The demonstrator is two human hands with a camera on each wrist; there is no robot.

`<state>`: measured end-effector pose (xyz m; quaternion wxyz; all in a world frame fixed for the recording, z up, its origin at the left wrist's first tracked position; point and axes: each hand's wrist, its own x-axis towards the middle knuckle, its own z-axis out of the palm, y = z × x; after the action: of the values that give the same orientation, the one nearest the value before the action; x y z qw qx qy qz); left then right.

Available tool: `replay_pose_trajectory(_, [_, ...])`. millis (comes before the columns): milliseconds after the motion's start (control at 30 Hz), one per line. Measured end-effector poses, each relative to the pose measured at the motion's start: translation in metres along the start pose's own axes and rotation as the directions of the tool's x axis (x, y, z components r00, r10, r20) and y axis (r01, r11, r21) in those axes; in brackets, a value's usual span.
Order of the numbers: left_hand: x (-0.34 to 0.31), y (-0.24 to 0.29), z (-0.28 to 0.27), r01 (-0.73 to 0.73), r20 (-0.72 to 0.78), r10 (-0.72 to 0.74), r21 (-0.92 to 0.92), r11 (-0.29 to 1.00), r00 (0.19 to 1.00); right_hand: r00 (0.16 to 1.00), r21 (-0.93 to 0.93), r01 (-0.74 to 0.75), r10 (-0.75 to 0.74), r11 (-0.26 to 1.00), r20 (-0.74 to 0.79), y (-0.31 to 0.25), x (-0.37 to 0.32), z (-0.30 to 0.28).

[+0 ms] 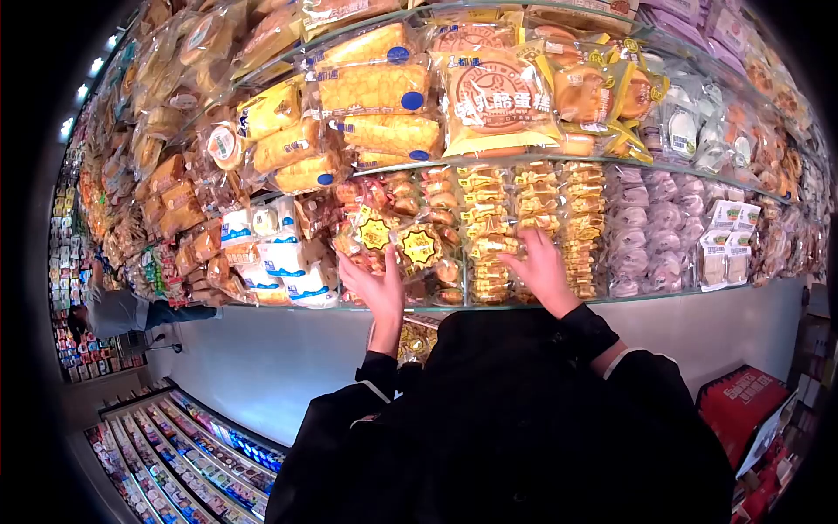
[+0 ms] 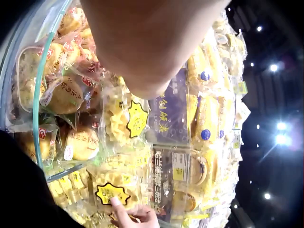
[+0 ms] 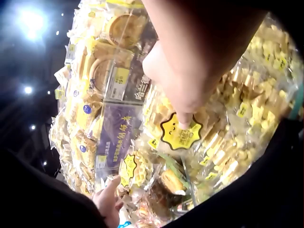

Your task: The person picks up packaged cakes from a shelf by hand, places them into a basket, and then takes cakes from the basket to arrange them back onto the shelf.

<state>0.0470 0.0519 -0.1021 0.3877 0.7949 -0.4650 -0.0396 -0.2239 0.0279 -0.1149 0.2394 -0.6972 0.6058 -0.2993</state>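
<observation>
In the head view, my left hand reaches up to two clear packets with yellow star labels, one left packet and one right packet. Its thumb and fingers are spread near their lower edges. My right hand is over a column of small yellow packets, fingers and thumb apart. The right wrist view has a fingertip of that hand touching a star label. My left hand appears there beside another star-labelled packet. A blurred forearm and hand cover the top of the left wrist view.
Long wrapped breads and a large round cake packet lie on the upper shelf. Purple packets are at the right, blue-white packets at the left. A glass edge borders the display. Another person stands far left.
</observation>
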Motion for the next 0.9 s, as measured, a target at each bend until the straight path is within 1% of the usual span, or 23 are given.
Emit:
replay_pose_trajectory(33, [-0.002, 0.011, -0.004, -0.147, -0.086, 0.148, 0.017, 0.989, 0.985, 1.0, -0.077, -0.021, 0.021, 0.997, 0.001, -0.001, 0.003, -0.008])
replay_pose_trajectory(67, [-0.003, 0.02, -0.006, -0.232, -0.052, 0.23, -0.026, 0.972, 0.972, 1.0, -0.108, -0.017, 0.015, 0.994, -0.024, 0.0, 0.005, -0.012])
replay_pose_trajectory(100, [-0.007, 0.023, -0.003, -0.316, 0.035, 0.318, -0.052, 0.947, 0.947, 0.999, -0.11, -0.022, 0.019, 0.994, -0.03, 0.003, 0.007, -0.012])
replay_pose_trajectory(133, [-0.004, 0.036, -0.003, -0.483, 0.152, 0.494, -0.108, 0.869, 0.856, 0.998, -0.075, -0.056, 0.059, 0.996, 0.036, 0.007, 0.007, -0.009])
replay_pose_trajectory(167, [0.001, 0.051, 0.0, -0.621, 0.251, 0.647, -0.183, 0.762, 0.72, 0.99, -0.043, -0.091, 0.095, 0.995, 0.104, 0.011, 0.006, -0.007])
replay_pose_trajectory(200, [0.005, 0.065, 0.005, -0.662, 0.313, 0.696, -0.224, 0.716, 0.647, 0.995, 0.043, -0.077, 0.074, 0.996, 0.065, 0.007, 0.007, -0.007])
replay_pose_trajectory(233, [0.007, 0.075, 0.011, -0.695, 0.37, 0.737, -0.267, 0.667, 0.565, 0.995, 0.043, -0.081, 0.078, 0.996, 0.065, 0.005, 0.008, -0.009])
replay_pose_trajectory(267, [0.006, 0.084, 0.019, -0.696, 0.371, 0.738, -0.268, 0.667, 0.564, 0.991, -0.017, -0.09, 0.091, 0.996, 0.102, 0.004, 0.01, -0.01])
replay_pose_trajectory(300, [0.004, 0.093, 0.027, -0.742, 0.447, 0.755, -0.254, 0.621, 0.479, 0.985, -0.076, -0.095, 0.105, 0.993, 0.136, 0.002, 0.011, -0.012])
replay_pose_trajectory(333, [0.002, 0.1, 0.033, -0.784, 0.52, 0.76, -0.245, 0.57, 0.39, 0.985, -0.075, -0.096, 0.105, 0.993, 0.134, 0.0, 0.013, -0.014])
replay_pose_trajectory(367, [-0.001, 0.099, 0.042, -0.786, 0.519, 0.762, -0.246, 0.568, 0.388, 0.967, -0.154, -0.086, 0.12, 0.984, 0.226, -0.003, 0.013, -0.017])
replay_pose_trajectory(400, [-0.006, 0.092, 0.055, -0.864, 0.566, 0.77, -0.185, 0.468, 0.296, 0.939, -0.231, -0.067, 0.14, 0.971, 0.316, -0.004, 0.014, -0.018])
replay_pose_trajectory(433, [-0.008, 0.088, 0.062, -0.927, 0.613, 0.763, -0.13, 0.353, 0.205, 0.94, -0.232, -0.065, 0.137, 0.971, 0.312, -0.005, 0.012, -0.018])
replay_pose_trajectory(467, [-0.008, 0.083, 0.067, -0.937, 0.57, 0.794, -0.114, 0.331, 0.211, 0.887, -0.181, 0.038, 0.05, 0.983, 0.459, -0.005, 0.01, -0.017])
replay_pose_trajectory(500, [-0.007, 0.083, 0.068, -0.939, 0.566, 0.798, -0.112, 0.326, 0.209, 0.807, -0.115, 0.13, -0.037, 0.985, 0.59, -0.004, 0.009, -0.015])
replay_pose_trajectory(533, [-0.005, 0.082, 0.069, -0.937, 0.562, 0.8, -0.117, 0.329, 0.21, 0.742, 0.028, 0.12, -0.108, 0.992, 0.662, -0.002, 0.01, -0.007])
replay_pose_trajectory(567, [-0.004, 0.081, 0.07, -0.936, 0.559, 0.803, -0.124, 0.33, 0.209, 0.75, 0.028, 0.118, -0.107, 0.993, 0.653, 0.002, 0.012, 0.005])
replay_pose_trajectory(633, [-0.001, 0.08, 0.071, -0.938, 0.549, 0.812, -0.132, 0.32, 0.199, 0.657, 0.117, 0.118, -0.166, 0.986, 0.735, 0.006, 0.023, 0.025])
replay_pose_trajectory(667, [0.001, 0.079, 0.072, -0.938, 0.546, 0.817, -0.147, 0.313, 0.187, 0.586, 0.103, 0.122, -0.155, 0.987, 0.796, 0.007, 0.033, 0.028])
replay_pose_trajectory(700, [0.002, 0.08, 0.07, -0.937, 0.544, 0.82, -0.161, 0.31, 0.178, 0.59, 0.103, 0.121, -0.155, 0.987, 0.792, 0.011, 0.039, 0.029])
replay_pose_trajectory(767, [0.006, 0.08, 0.07, -0.935, 0.549, 0.818, -0.17, 0.313, 0.174, 0.544, 0.155, 0.167, -0.223, 0.974, 0.809, 0.022, 0.047, 0.033])
replay_pose_trajectory(800, [0.006, 0.082, 0.068, -0.926, 0.552, 0.812, -0.173, 0.334, 0.189, 0.541, 0.152, 0.167, -0.22, 0.974, 0.812, 0.022, 0.052, 0.031])
replay_pose_trajectory(900, [0.004, 0.085, 0.056, -0.917, 0.564, 0.801, -0.181, 0.356, 0.199, 0.551, 0.081, 0.119, -0.134, 0.99, 0.824, 0.014, 0.054, 0.025])
